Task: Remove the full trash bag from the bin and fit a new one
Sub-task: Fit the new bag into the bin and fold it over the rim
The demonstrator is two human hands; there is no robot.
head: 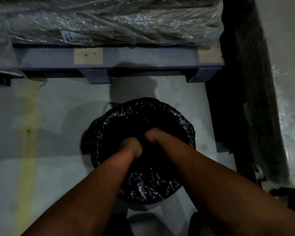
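Black plastic bag drapes over the bin's rim on the floor; left hand and right hand reach inside, grips hidden, probably pressing the liner down.

Both bare forearms reach forward and down, converging toward twelve o'clock. The left hand is curled into a fist, knuckles up. The right hand, just beside it at two o'clock, is likewise closed, fingers hidden in darkness.
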